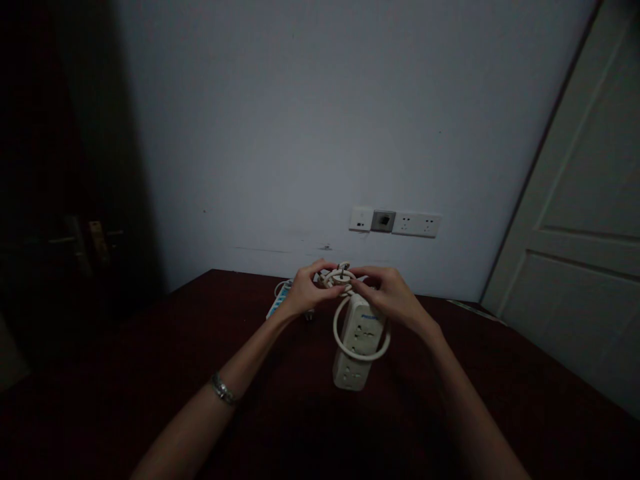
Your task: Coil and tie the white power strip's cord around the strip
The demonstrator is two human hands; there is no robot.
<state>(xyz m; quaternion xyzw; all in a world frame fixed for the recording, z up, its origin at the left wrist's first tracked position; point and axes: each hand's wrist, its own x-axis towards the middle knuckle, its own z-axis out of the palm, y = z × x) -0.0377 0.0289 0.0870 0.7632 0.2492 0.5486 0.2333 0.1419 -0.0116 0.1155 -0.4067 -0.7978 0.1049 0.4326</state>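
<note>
A white power strip (356,350) hangs upright above the dark red table (150,373), its own white cable (361,347) looped round it. My left hand (303,291) is closed on the bundled cable at the strip's top. My right hand (390,297) grips the top of the strip and pinches the cable there. Both hands meet at the cable's coils and plug (341,273). A metal bracelet (223,389) sits on my left wrist.
A second, blue-and-white power strip (279,303) lies on the table behind my left hand. Wall sockets (395,222) sit low on the grey wall. A pale door (580,267) stands at the right, a dark door with a handle (85,243) at the left.
</note>
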